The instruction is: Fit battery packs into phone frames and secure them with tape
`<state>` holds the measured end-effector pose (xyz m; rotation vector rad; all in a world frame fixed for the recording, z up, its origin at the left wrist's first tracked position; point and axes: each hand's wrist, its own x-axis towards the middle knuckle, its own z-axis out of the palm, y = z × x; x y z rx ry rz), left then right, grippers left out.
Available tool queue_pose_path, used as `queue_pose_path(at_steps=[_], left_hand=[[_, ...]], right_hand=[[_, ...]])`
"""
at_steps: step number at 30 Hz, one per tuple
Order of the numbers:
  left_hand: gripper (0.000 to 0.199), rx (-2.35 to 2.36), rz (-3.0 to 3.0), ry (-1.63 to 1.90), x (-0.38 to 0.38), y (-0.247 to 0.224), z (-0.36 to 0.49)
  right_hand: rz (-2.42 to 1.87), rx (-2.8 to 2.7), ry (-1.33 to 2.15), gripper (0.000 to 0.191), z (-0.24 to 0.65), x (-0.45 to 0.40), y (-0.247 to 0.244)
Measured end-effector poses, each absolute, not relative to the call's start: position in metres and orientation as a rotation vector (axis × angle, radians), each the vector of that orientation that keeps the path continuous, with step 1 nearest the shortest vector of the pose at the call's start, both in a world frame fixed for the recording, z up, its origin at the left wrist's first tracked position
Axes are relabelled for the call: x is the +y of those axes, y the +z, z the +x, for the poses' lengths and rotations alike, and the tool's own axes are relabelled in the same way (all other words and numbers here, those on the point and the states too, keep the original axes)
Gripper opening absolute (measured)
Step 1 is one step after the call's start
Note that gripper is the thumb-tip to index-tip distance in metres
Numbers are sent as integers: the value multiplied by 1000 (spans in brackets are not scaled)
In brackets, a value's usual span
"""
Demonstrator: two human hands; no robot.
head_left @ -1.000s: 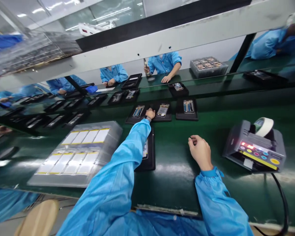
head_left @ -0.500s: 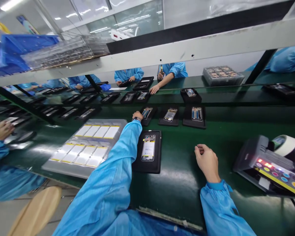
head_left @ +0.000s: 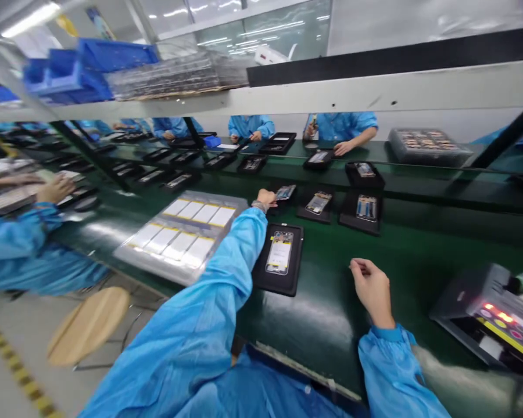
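Note:
My left hand (head_left: 267, 198) is stretched forward and pinches the near-left edge of a phone frame (head_left: 286, 193), which is tilted up over its black tray. Nearer to me, a phone frame with a white battery (head_left: 280, 254) lies in a black tray (head_left: 291, 285). Over the green bench to the right hovers my right hand (head_left: 372, 290), its fingers curled together; whether anything small is between them cannot be made out. Two more phone frames (head_left: 318, 202) (head_left: 366, 208) rest in black trays beyond.
A clear tray of white batteries (head_left: 122, 251) lies left. A tape dispenser (head_left: 483, 313) stands right. Above runs a shelf beam (head_left: 296, 100) with blue bins (head_left: 117, 55). People in blue work across the bench and at the left, near a wooden stool (head_left: 89, 325).
My left hand has taken hold of the phone frame and raised it from its tray. The camera view has turned left. Across the bench, a tray has moved right beside a person's hand.

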<state>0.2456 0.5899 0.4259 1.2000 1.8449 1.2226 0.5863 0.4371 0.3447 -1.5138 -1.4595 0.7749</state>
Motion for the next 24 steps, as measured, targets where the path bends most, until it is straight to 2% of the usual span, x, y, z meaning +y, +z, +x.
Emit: queue_pose_path(at_steps=[3, 6, 10, 13, 16, 19, 22, 24], left_hand=[[37, 1772, 1055, 1185, 537, 415, 280], [21, 1631, 1020, 1208, 476, 394, 327], [13, 1446, 1036, 1191, 414, 368, 388], [22, 1387, 1150, 1204, 391, 368, 395], [29, 1517, 1488, 1309, 382, 392, 347], [21, 2046, 1640, 1403, 381, 431, 250], [15, 2661, 1486, 1074, 382, 465, 146], [9, 2851, 1306, 831, 377, 480, 94]], right_hand=[[-1315, -1272, 1135, 59, 570, 429, 353], [-1095, -1099, 1473, 70, 558, 419, 364], [-1049, -1010, 1512, 59, 556, 415, 367], [-1090, -1016, 1451, 48, 562, 416, 367], [-1076, -1016, 1461, 42, 566, 417, 367], [-1095, -982, 1426, 39, 566, 418, 365], [-1113, -956, 1418, 37, 565, 418, 361], [-1113, -946, 1407, 36, 565, 418, 359]])
